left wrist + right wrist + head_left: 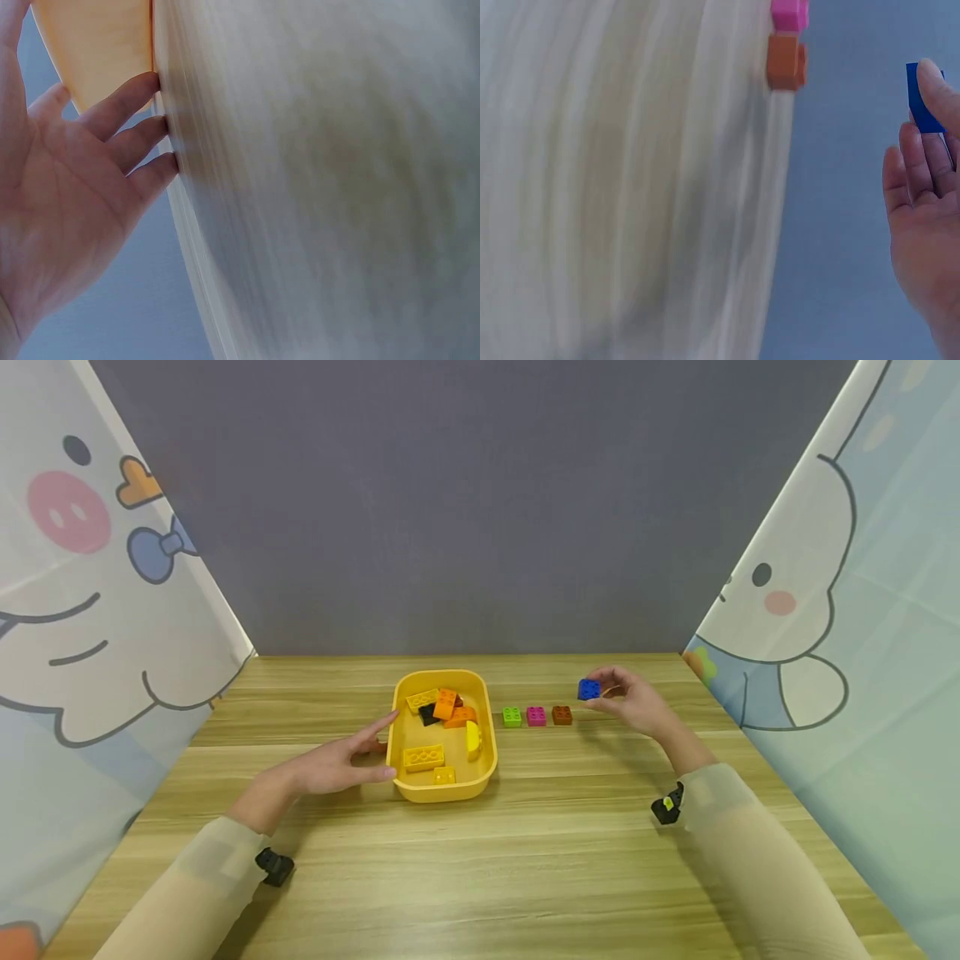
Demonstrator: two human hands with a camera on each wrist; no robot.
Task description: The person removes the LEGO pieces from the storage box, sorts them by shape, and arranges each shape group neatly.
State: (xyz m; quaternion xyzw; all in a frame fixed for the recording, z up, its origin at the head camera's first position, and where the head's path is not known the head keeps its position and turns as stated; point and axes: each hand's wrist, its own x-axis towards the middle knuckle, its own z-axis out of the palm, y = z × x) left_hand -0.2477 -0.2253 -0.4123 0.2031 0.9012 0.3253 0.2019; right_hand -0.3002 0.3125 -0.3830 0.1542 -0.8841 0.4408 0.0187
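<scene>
My right hand (pixel 636 703) pinches a blue toy building brick (pixel 589 689) between thumb and fingers. In the right wrist view the thumb lies along one face of that brick, which is held above the table. My left hand (pixel 337 764) spreads along the left side of a yellow bin (pixel 487 768), thumb and fingertips at its wall. The left wrist view shows the lower fingertips at the tabletop beside it. Right of the bin, a lime green brick (pixel 512 717), a pink brick (pixel 536 717) and a brown brick (pixel 562 715) form a spaced row, studs up.
Inside the bin lie several yellow bricks (pixel 423 757), orange bricks (pixel 445 704), a black brick (pixel 429 715) and a curved yellow piece (pixel 473 740). A grey wall (pixel 465 510) closes the back of the wooden table (pixel 450 877). Cartoon-printed cloths (pixel 862 693) flank both sides.
</scene>
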